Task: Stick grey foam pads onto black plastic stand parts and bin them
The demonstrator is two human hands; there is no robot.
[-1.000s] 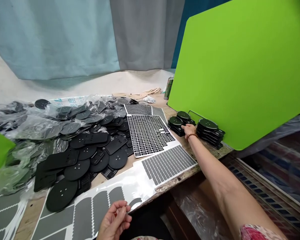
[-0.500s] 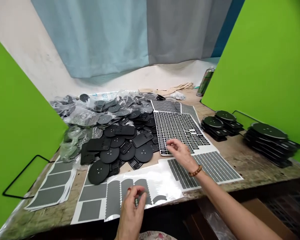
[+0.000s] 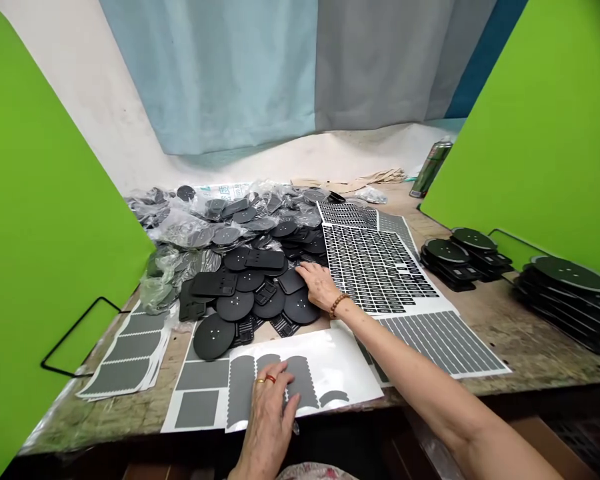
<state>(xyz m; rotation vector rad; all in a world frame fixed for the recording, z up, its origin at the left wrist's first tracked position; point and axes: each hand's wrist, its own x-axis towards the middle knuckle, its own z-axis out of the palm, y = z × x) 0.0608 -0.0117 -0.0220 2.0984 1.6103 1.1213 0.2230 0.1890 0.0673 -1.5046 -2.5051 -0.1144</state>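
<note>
Right hand (image 3: 323, 290) at a flat, black, round-cornered plate (image 3: 290, 281) in the loose pile
The plate lies at that hand's fingertips, to their left, above flat black discs (image 3: 235, 307), its top position presumably giving access; whether the fingers clamp it cannot be told. The left hand (image 3: 271, 403), fingers parted, lies over a glossy white sheet (image 3: 347, 363) with grey shapes, seemingly steadying it; black stacked parts (image 3: 563, 300) stand well apart at right, presumably for separation
</note>
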